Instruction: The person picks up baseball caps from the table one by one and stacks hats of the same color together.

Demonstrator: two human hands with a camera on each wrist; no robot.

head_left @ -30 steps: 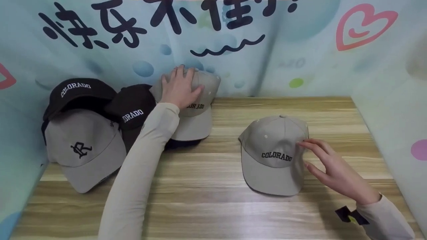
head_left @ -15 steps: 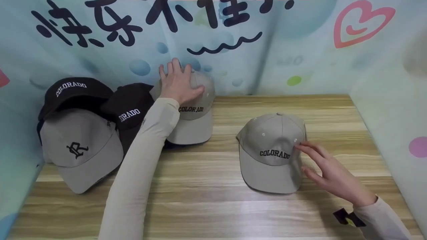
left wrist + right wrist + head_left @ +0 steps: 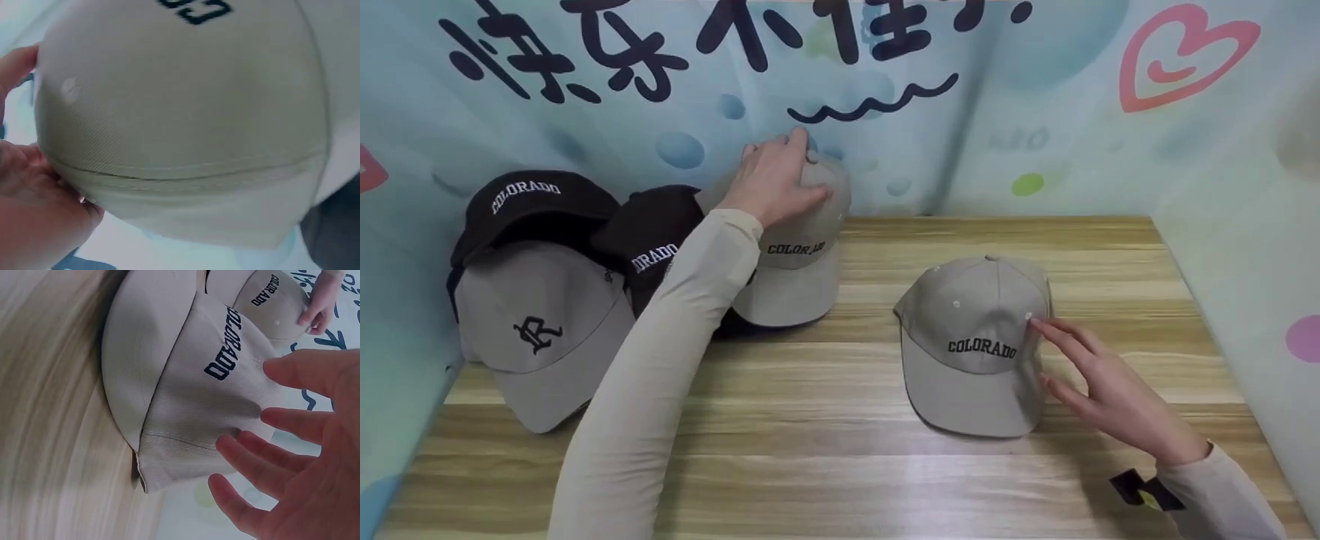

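At the back of the table, my left hand [image 3: 777, 178] grips the crown of a grey baseball cap [image 3: 799, 289] lettered COLORADO. In the left wrist view, its fingers [image 3: 42, 185] bend in at the edge of the crown, partly hidden by the fabric. A second grey COLORADO cap [image 3: 971, 322] sits upright on the right half of the table, brim towards me. Beside it is my right hand [image 3: 1121, 397], fingers spread and only gently bent; the fingertips are at the side of the crown. The right wrist view shows the fingers [image 3: 253, 467] in front of that cap.
On the left are a black COLORADO cap [image 3: 536, 206], a grey cap with an R emblem [image 3: 536, 307] and another black cap [image 3: 649, 232], crowded together. Behind them hangs a printed backdrop [image 3: 1035, 150]. Wood-grain tabletop [image 3: 810, 450] runs across the front.
My left fingers have drawn closer together over the crown, and the cap beneath has shifted slightly towards me. My right hand stays almost still beside the other cap.
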